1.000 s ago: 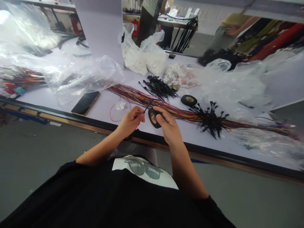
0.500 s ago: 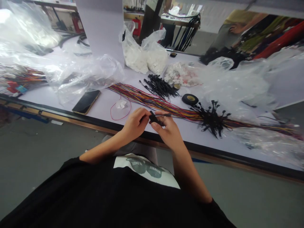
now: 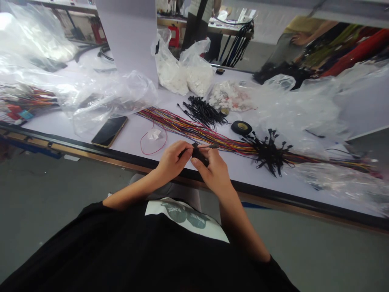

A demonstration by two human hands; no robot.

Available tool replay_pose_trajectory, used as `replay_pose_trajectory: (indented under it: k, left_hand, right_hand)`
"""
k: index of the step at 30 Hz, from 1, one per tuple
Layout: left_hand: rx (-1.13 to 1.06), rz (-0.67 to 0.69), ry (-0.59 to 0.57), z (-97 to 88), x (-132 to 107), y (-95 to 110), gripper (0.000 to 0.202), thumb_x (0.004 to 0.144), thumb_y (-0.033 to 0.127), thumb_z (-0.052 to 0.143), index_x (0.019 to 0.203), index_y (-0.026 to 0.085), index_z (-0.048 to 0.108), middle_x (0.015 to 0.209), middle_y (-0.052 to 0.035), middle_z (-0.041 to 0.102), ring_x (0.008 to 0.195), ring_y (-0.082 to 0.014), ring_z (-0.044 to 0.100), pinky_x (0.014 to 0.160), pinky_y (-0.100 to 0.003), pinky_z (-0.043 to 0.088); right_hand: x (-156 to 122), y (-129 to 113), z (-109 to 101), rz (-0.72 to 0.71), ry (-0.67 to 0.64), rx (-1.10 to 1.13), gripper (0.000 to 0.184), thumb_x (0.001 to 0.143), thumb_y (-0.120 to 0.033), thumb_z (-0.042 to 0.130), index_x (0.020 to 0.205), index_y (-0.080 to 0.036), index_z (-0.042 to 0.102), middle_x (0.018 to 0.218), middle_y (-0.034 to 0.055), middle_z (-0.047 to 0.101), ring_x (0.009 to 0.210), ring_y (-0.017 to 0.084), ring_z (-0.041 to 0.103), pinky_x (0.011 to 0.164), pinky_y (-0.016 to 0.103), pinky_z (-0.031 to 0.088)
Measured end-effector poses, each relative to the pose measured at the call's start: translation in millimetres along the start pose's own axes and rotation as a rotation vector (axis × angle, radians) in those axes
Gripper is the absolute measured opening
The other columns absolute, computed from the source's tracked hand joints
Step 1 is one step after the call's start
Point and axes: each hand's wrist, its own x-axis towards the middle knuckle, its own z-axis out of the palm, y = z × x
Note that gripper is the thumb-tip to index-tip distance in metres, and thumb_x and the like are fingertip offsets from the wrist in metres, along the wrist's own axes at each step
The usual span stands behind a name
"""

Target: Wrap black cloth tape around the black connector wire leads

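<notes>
In the head view, the only one, both hands are together above the near edge of the table [image 3: 133, 142], around the middle. The right hand [image 3: 215, 169] holds a roll of black tape [image 3: 201, 156], turned so that mostly its narrow side is seen, with the thumb on the near side and the fingers bent behind it. The left hand [image 3: 170, 162] is narrow, thumb and fingers pressed together just beside the roll; it seems to pinch a thin cable [image 3: 214, 146], which passes over the roll and shows a dark end above the right fingers. How the tape meets this cable is too small to tell. Behind the hands, a long bundle of coloured wires [image 3: 179, 125] lies across the table, and at its right part there is a cluster of black connectors [image 3: 271, 156]. A second roll of tape [image 3: 241, 127] lies flat just beyond the bundle, and a heap of short black cables [image 3: 204, 112] is to its left. Left of the hands are a loop of thin red wire [image 3: 141, 149], a small white piece [image 3: 154, 134] and a phone [image 3: 110, 131]. Farther back stand two plastic bags with white parts [image 3: 199, 81].
</notes>
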Motion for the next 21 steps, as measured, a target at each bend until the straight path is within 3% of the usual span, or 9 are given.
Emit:
replay_pose_trajectory:
  k: [6, 11, 17, 21]
  left_hand:
    - [-0.143, -0.08, 0.013, 3.4, 0.8, -0.1, 0.007, 0.083, 0.021, 0.046, 0.077, 0.019, 0.047, 0.067, 0.0036, 0.047, 0.062, -0.009, 0.044, 0.061, -0.022, 0.038]
    - [-0.19, -0.142, -0.011, 3.6, 3.3, 2.8, 0.008, 0.079, 0.012, 0.043, 0.075, 0.018, 0.047, 0.068, 0.0032, 0.047, 0.062, -0.0087, 0.043, 0.062, -0.022, 0.037]
    - [-0.231, -0.129, -0.024, 3.3, 2.3, -0.4, 0.008, 0.077, 0.023, 0.054, 0.072, 0.018, 0.05, 0.067, 0.0033, 0.048, 0.063, -0.0083, 0.044, 0.059, -0.022, 0.036]
    - [-0.299, -0.242, -0.013, 4.8, 3.1, -0.2, 0.013, 0.075, 0.024, 0.056, 0.067, 0.017, 0.05, 0.057, 0.0053, 0.044, 0.054, -0.0062, 0.038, 0.051, -0.02, 0.031]
  right_hand:
    - [0.0, -1.8, 1.9, -0.045, 0.023, -0.097, 0.039, 0.088, -0.05, 0.042, 0.108, -0.02, 0.056, 0.108, 0.0125, 0.068, 0.099, 0.027, 0.062, 0.086, 0.044, 0.047]
    - [-0.7, -1.1, 2.2, -0.058, 0.056, -0.146, 0.038, 0.09, -0.049, 0.04, 0.107, -0.02, 0.056, 0.107, 0.0125, 0.069, 0.099, 0.028, 0.062, 0.085, 0.045, 0.046]
    - [-1.2, -1.6, 1.9, -0.075, 0.048, -0.203, 0.041, 0.09, -0.05, 0.037, 0.105, -0.018, 0.057, 0.106, 0.0142, 0.069, 0.098, 0.029, 0.062, 0.082, 0.044, 0.045]
    - [-1.0, 2.0, 1.8, -0.106, 0.048, -0.302, 0.039, 0.09, -0.046, 0.039, 0.109, -0.017, 0.057, 0.106, 0.0138, 0.07, 0.096, 0.029, 0.062, 0.08, 0.043, 0.042]
